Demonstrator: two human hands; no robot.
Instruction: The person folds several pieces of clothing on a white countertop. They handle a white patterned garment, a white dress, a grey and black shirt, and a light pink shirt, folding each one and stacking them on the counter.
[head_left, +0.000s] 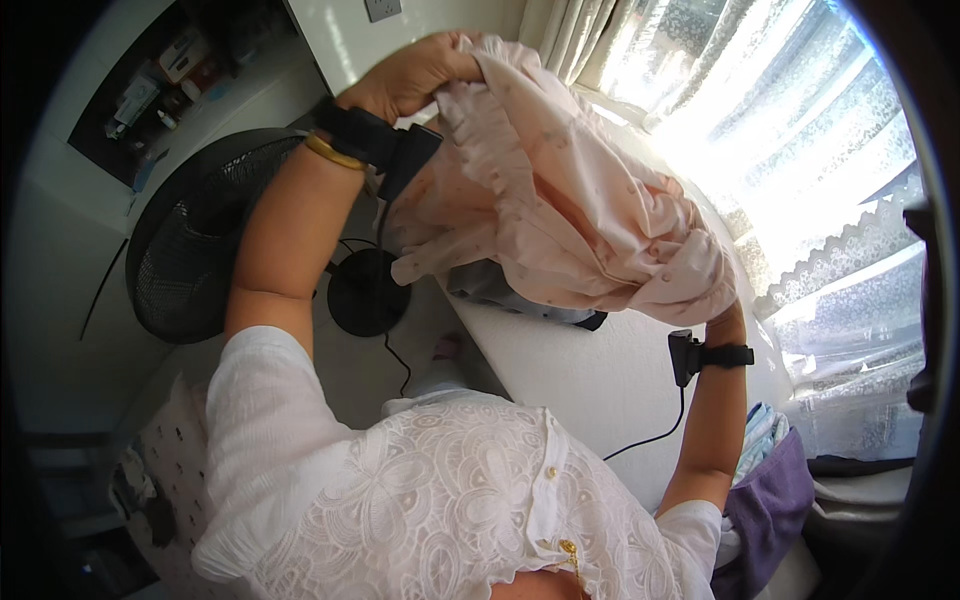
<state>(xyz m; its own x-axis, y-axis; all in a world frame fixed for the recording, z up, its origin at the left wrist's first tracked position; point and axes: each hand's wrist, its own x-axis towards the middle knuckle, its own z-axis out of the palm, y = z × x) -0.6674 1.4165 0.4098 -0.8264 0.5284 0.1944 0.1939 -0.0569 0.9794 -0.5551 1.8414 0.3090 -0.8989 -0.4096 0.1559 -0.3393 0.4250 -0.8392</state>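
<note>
A pale pink garment (577, 180) with a small print, ruffled trim and buttons is held up in front of me. At its upper left ruffled edge, my left hand (420, 71) grips the fabric. My right hand (725, 324) goes up into the cloth at the lower right, by a gathered edge. Its fingers are covered, so their hold cannot be made out. Below the pink garment lies a dark grey folded cloth (517, 292), partly hidden, on a white padded surface (555, 352).
A black fan (187, 232) stands at left, its round base (367, 292) and cord on the floor. Purple cloth (772, 495) and other fabrics lie right of my elbow. Sheer lace curtains (810, 187) hang by the window. A shelf (217, 112) holds small items.
</note>
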